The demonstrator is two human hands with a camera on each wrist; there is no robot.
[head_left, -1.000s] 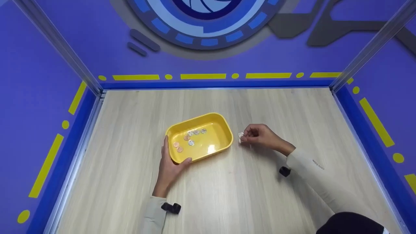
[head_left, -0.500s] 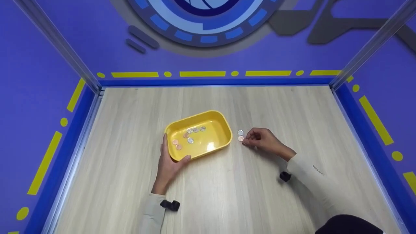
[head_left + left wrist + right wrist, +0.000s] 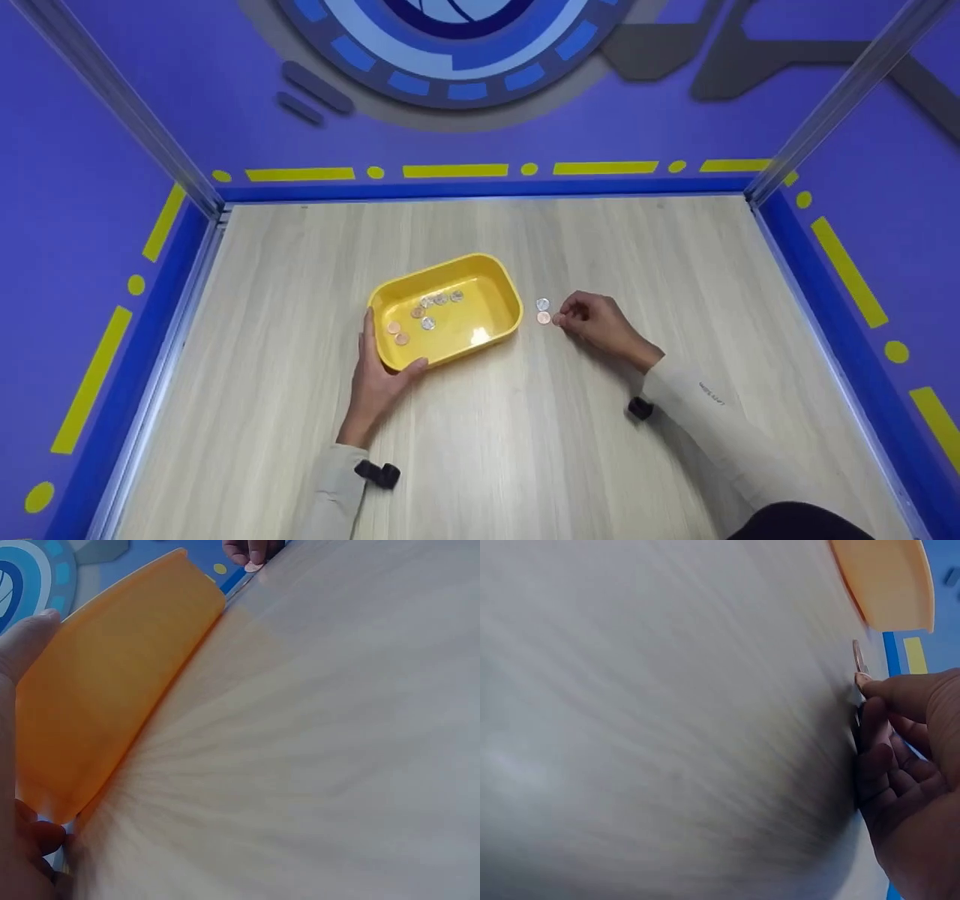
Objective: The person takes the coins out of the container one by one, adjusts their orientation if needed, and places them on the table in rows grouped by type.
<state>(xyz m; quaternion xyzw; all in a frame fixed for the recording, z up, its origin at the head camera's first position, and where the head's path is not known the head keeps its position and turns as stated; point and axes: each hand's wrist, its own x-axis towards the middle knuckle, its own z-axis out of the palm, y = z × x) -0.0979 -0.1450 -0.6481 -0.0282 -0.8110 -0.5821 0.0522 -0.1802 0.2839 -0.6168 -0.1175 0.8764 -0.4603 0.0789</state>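
A yellow plastic tray (image 3: 499, 339) stands tilted in plan on the table, holding several silver and copper coins (image 3: 428, 323) toward its left part. My left hand (image 3: 375, 379) grips its near-left corner, the thumb (image 3: 34, 637) on the rim and the fingers on the left end. Just right of the tray, a silver coin (image 3: 543, 304) and a copper coin (image 3: 544, 318) lie one behind the other on the table. Beside them, the right hand (image 3: 596, 322) pinches a copper-coloured coin (image 3: 862, 680) between thumb and fingertip, low over the tabletop.
The wooden tabletop (image 3: 480, 450) is bounded by a blue back wall (image 3: 480, 186) and side walls with yellow markings. Black wrist cameras (image 3: 379, 475) sit on both sleeves. A dark rounded shape (image 3: 799, 523) shows at the bottom right edge.
My right hand has drawn back slightly from the silver and copper coins, which now show fully on the table. The left hand keeps its hold on the tray; the head view has shifted a little.
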